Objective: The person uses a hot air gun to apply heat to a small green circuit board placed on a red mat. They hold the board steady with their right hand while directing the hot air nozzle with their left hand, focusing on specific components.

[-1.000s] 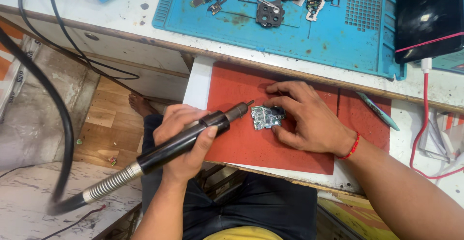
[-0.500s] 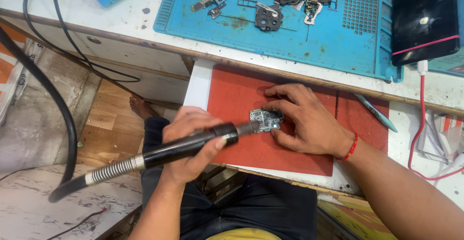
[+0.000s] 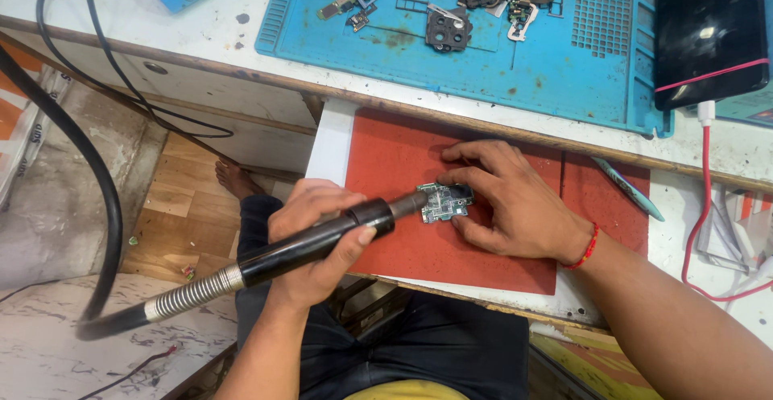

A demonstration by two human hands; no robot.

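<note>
One small green circuit board point(image 3: 444, 201) lies on the red mat point(image 3: 386, 158), near the middle of the mat and closer to its near edge than its far edge. The right hand point(image 3: 515, 203) lies flat over the board's right end, fingers spread, two fingertips pressing on the board and pinning it to the mat; the fingers are not wrapped around anything. A red thread band sits at that wrist.

The left hand point(image 3: 318, 243) is clenched around one black rotary handpiece point(image 3: 322, 239), thumb on top. The tool's tip meets the board's left edge. One coiled metal spring sleeve point(image 3: 193, 291) joins the handpiece to one thick black hose point(image 3: 88, 183) that loops off past the bench's left edge.

One blue work mat point(image 3: 499, 70) covers the far middle of the bench, carrying a scatter of small phone parts too many and too small to count, among them one dark camera frame point(image 3: 448, 30). One black phone point(image 3: 708, 34) stands at the far right corner, with one red cable point(image 3: 708, 199) plugged in below it. One teal pry tool point(image 3: 628, 188) lies just beside the red mat's right edge.
</note>
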